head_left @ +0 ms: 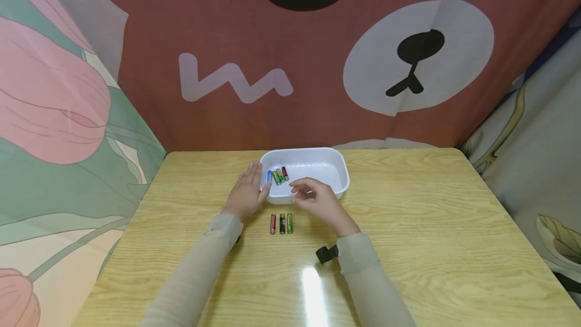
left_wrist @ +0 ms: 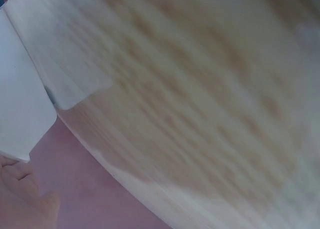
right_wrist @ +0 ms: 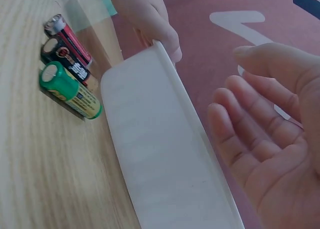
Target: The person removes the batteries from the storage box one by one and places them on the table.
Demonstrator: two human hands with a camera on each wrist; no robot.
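Three batteries (head_left: 282, 224) aligned — left hand (head_left: 245, 196) touching tray (head_left: 322, 166)

In the right wrist view, the white tray (right_wrist: 155, 139) runs off the bottom edge, its wall hiding the inside; the right hand (right_wrist: 275, 161) is cut by the right edge. The tabletop (left_wrist: 175, 99) blurs in the left wrist view. Lettering on the batteries (head_left: 282, 223) is too small to read in the head view.

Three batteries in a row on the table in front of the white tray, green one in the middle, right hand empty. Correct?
Not quite: the black battery is in the middle, between the red battery and the green battery, as the head view shows. The rest stands.
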